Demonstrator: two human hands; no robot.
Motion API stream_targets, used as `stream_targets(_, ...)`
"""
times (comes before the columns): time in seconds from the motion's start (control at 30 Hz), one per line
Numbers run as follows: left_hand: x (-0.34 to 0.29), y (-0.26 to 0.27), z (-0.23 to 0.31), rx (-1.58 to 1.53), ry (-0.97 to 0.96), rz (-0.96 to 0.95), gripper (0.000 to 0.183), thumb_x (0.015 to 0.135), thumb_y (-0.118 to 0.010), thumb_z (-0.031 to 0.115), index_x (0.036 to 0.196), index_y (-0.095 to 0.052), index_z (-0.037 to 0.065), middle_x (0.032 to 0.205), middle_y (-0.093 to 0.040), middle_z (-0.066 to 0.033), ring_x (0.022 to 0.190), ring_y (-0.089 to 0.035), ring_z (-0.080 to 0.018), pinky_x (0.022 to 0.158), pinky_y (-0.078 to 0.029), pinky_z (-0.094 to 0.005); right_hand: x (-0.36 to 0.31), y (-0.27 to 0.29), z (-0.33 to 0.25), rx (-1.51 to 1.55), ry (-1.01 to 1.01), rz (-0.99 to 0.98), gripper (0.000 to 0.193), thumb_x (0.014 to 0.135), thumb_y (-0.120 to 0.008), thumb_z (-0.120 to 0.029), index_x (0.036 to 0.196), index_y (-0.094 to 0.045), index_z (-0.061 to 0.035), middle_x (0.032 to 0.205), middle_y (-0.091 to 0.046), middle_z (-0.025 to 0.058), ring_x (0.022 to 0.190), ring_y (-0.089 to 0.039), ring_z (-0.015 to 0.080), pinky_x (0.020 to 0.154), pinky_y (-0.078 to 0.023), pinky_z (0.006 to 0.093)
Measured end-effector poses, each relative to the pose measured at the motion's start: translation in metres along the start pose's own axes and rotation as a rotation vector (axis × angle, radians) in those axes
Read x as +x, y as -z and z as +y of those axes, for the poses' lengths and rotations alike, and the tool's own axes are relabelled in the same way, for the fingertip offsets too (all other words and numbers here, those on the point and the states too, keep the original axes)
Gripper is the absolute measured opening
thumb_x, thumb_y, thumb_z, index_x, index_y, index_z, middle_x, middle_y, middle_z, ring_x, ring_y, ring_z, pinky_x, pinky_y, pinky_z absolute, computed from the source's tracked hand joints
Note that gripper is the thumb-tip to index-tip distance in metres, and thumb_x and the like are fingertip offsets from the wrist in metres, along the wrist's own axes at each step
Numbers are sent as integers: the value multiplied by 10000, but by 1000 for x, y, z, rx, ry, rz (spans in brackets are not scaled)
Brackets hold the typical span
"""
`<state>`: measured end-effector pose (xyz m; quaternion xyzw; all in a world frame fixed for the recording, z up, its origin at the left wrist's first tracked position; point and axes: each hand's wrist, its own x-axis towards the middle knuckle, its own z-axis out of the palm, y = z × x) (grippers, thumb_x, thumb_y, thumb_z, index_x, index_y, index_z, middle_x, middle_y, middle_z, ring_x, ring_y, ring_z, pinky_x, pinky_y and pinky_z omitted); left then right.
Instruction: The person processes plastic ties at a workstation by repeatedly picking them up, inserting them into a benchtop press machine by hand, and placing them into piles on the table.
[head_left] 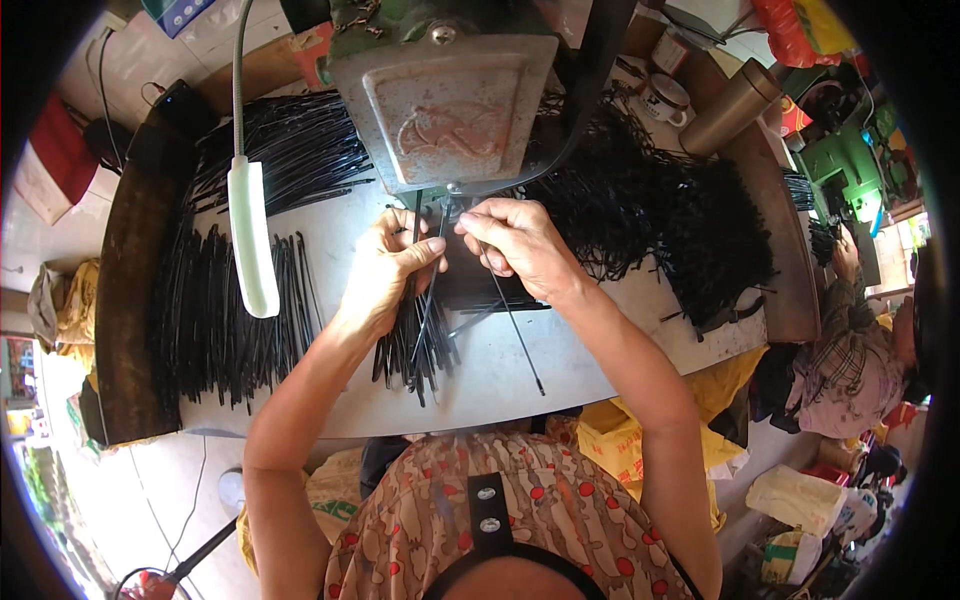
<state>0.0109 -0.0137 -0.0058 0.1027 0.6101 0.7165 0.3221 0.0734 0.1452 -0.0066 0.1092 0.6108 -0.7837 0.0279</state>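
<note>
In the middle, just below a green-and-grey machine head (450,115), both my hands work close together. My left hand (392,265) is closed round several thin black strips (418,345), whose ends fan out below it on the table. One strip slants up past my left thumb to the machine's underside. Thumb and fingers of my right hand (520,248) are pinched together at a thin black strip (518,340), which trails down toward the table's front edge. The machine's working point is mostly hidden under its cover and behind my fingers.
Black strips lie in rows at left (235,320) and far left (285,150). A tangled black heap (660,210) covers the right. A white lamp (252,240) hangs at left. A mug (664,100) and metal flask (733,106) stand back right. Another person (845,370) works at far right.
</note>
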Motion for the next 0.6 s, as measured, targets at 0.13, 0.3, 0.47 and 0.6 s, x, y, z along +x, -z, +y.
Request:
stream_targets(0.13, 7, -4, -4, -16, -35, 7, 233, 748, -620, 47, 857, -415, 58, 605, -560, -86, 404, -439, -83, 358, -307, -184, 4, -3, 4, 50, 58, 15, 154, 842, -511, -96, 742, -550, 16, 616, -508, 25, 435, -401, 26, 358, -300, 157)
stream_targets(0.3, 11, -7, -11, -61, -73, 53, 239, 742, -631, 45, 850, -418, 55, 600, -556, -85, 405, -443, -87, 352, -303, -182, 11, -5, 12, 5, 133, 0, 180, 847, -499, -94, 702, -539, 6, 604, -519, 36, 434, -405, 32, 357, -304, 163)
stream_targets(0.47, 11, -10, -13, -84, -96, 82, 233, 742, -623, 28, 836, -410, 52, 607, -548, -84, 400, -434, -85, 339, -293, -184, 10, -8, 14, 23, 142, 33, 187, 852, -492, -101, 709, -539, 9, 599, -525, 42, 429, -409, 40, 352, -301, 168)
stream_targets(0.6, 14, -10, -12, -117, -43, 139, 233, 742, -618, 19, 821, -403, 57, 610, -542, -88, 390, -421, -93, 331, -286, -188, 10, -11, 14, 52, 133, 33, 183, 852, -497, -107, 719, -544, 9, 602, -529, 45, 427, -410, 41, 351, -304, 168)
